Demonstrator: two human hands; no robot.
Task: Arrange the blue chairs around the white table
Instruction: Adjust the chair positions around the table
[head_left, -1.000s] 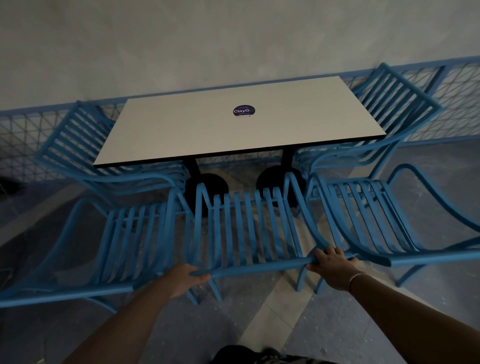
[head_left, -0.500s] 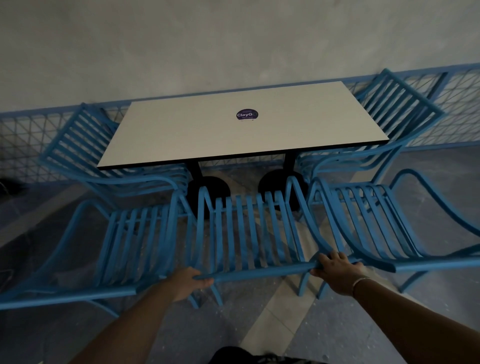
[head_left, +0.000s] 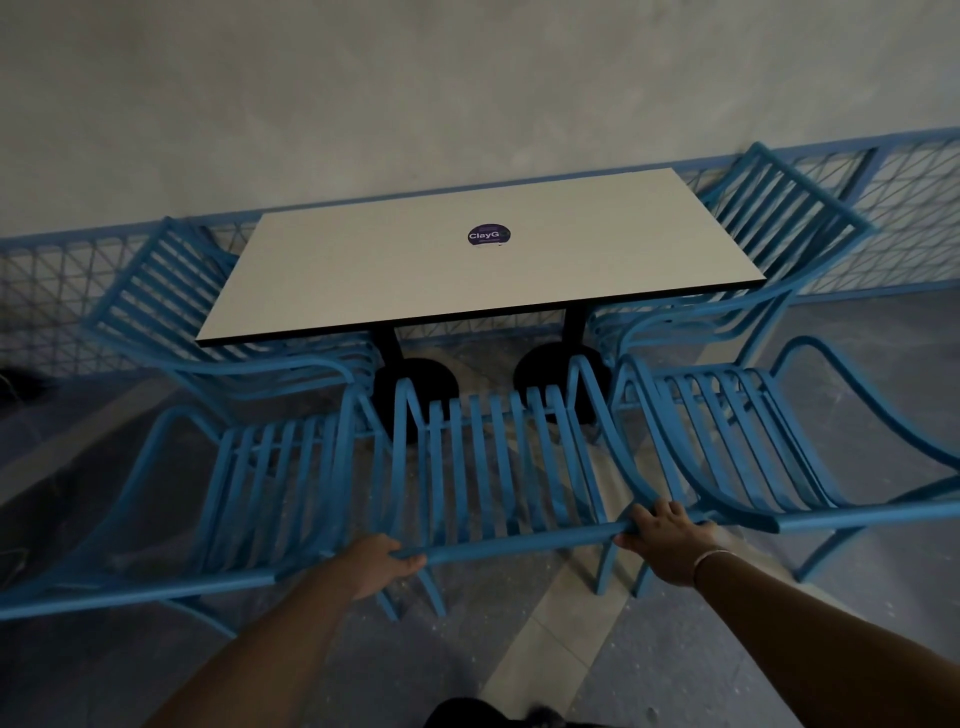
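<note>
- Grey concrete floor (head_left: 675, 675) and a pale plaster wall (head_left: 467, 78) frame the scene, with a low blue mesh railing (head_left: 909, 218) running along the foot of the wall behind the white table (head_left: 467, 275).
- White table stands on two black pedestal bases (head_left: 415, 379); its tabletop is bare apart from a round dark sticker (head_left: 489, 235) near the far edge.
- Two blue chairs already sit at the short ends — the left end chair (head_left: 171, 291) by the tabletop's left edge and the right end chair (head_left: 769, 228) by its right edge, both close in, with their seats partly under the tabletop.
- Along the near long edge three more chairs stand in a row, backs toward the camera: the left near chair (head_left: 260, 483), the middle chair (head_left: 498, 467) and the right near chair (head_left: 737, 441). They stand close side by side, their armrests apparently overlapping.
- The left hand (head_left: 382, 564) has its fingers curled around the middle chair's top rail near the left end; the right hand (head_left: 670, 540) has its fingers wrapped over the same rail near the right end — both closed on it.
- The middle chair's front reaches about as far as the pedestal bases, short of the tabletop's near edge.
- My reading: the task is nearly done. All five visible chairs are around the table; what seems left is sliding the middle one further in and perhaps evening out the crowded near row.
</note>
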